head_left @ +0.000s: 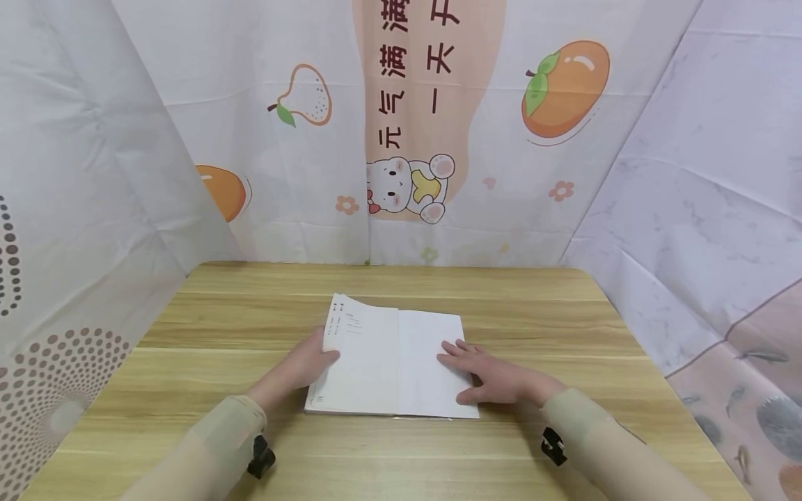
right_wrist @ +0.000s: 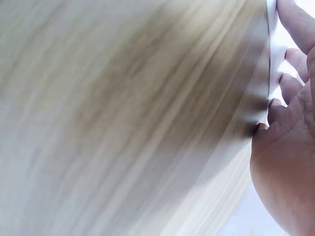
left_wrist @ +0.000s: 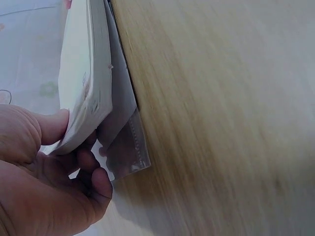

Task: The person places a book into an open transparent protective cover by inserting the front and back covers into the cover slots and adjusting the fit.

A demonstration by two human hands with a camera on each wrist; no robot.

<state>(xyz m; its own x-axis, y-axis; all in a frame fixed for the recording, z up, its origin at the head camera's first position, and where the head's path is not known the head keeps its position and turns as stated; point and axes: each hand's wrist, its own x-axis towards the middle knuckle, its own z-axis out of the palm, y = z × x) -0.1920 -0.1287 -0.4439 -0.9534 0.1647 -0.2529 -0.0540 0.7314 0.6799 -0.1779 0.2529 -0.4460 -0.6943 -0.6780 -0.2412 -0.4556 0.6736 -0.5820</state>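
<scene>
Head view: white, mostly blank open book [head_left: 371, 369] between side edges of the worktop [head_left: 532, 306]; left hand [head_left: 313, 362] pinches it, right hand [head_left: 491, 376] rests outspread.

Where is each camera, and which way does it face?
Head: worn on the head, facing forward and down at an open white paper book on a pale brown wooden table; left hand, right hand, cream sleeves show.
Left wrist: worn there, facing the left hand, which grips the book's edge.
Right wrist: worn there, facing the table; the right hand shows at the right.
Shared: head and left wrist views both show the left hand's grip.
</scene>
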